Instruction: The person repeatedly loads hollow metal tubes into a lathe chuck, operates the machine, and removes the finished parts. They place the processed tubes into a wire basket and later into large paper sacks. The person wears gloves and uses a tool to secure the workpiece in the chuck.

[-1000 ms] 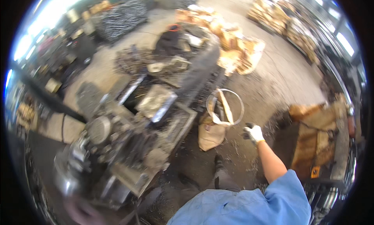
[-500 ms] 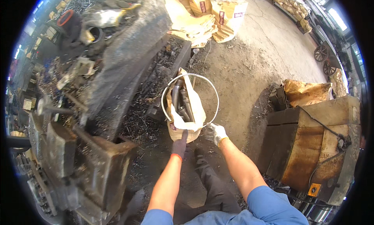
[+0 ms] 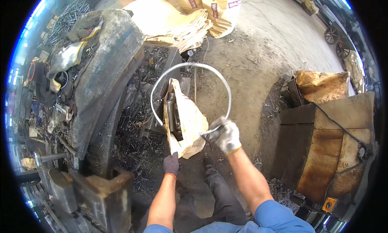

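In front of me stands an open paper sack, tilted, with dark cylindrical metal parts inside. My right hand, in a pale glove, is closed round the end of a silvery metal hoop. The hoop is lifted above the sack and has a gap near its front left. My left hand, in a dark glove with a red cuff, pinches the sack's near edge; its fingertips are partly hidden.
A blackened machine bed with a worn glove on it lies to the left. Stacked flat paper sacks are at the far side. To the right is a rusty-brown cabinet with a cable. Metal shavings litter the floor.
My right hand has raised the hoop off the sack's mouth, so it looks larger. The sack's mouth has narrowed, and my left hand has shifted left along its near edge.
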A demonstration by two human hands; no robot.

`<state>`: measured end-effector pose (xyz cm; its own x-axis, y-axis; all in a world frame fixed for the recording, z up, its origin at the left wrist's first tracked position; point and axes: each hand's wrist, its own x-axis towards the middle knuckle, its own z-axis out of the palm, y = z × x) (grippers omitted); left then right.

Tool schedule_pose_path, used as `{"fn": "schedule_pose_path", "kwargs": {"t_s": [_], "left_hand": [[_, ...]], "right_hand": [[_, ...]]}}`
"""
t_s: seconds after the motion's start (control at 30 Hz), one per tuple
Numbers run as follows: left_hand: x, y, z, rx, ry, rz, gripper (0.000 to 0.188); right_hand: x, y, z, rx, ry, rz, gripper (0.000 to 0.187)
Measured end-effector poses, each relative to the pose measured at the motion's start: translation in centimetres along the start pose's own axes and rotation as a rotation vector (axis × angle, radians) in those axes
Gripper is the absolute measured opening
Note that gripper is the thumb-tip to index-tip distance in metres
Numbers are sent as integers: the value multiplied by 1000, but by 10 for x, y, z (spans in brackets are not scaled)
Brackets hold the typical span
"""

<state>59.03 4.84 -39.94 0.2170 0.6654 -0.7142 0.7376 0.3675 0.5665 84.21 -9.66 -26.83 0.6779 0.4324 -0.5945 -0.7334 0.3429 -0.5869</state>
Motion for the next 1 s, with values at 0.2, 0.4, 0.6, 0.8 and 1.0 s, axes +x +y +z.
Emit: {"fn": "schedule_pose_path", "kwargs": {"t_s": [0.2, 0.4, 0.6, 0.8, 1.0], "left_hand": [[20, 3, -7, 207, -22, -13, 46], [20, 21, 4, -363, 21, -237, 28], [56, 20, 11, -392, 238, 29, 46], [64, 3, -1, -539, 76, 51, 70], [-4, -19, -32, 23, 77, 184, 51]], "right_hand": [[-75, -255, 100, 73, -382, -619, 29], [-130, -429, 89, 246, -270, -922, 29], [-134, -424, -63, 115, 86, -947, 15], [-69, -222, -319, 183, 671, -41, 9], [-98, -111, -496, 291, 1104, -95, 30]]}}
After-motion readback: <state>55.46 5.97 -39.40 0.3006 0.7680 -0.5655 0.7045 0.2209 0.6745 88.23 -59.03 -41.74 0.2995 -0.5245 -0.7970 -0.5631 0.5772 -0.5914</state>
